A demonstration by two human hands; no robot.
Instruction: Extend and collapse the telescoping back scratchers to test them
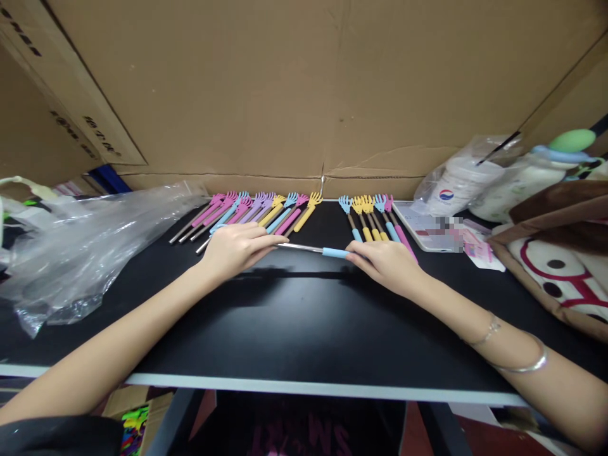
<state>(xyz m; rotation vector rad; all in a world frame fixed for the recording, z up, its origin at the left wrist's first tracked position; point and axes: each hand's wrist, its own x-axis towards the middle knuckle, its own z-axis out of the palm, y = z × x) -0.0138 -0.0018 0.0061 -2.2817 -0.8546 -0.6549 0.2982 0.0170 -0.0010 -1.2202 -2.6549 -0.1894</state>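
Note:
Both of my hands hold one telescopic back scratcher (304, 247) level above the black table. My left hand (242, 246) is closed around its left part, so the claw end is mostly hidden. A stretch of bare silver rod shows between the hands. My right hand (387, 261) grips the light blue sleeve (334, 253) at the other end. Behind my left hand lies a row of back scratchers (256, 209) in pink, blue, purple and yellow. Beyond my right hand is a smaller group (368, 215) in blue, yellow and pink.
A clear plastic bag (95, 240) covers the table's left side. At the right are a phone (427, 228), a pink card (482, 247), a bagged white cup (460, 183), a bottle (522, 180) and a brown cartoon bag (555, 253). Cardboard (285, 88) stands behind.

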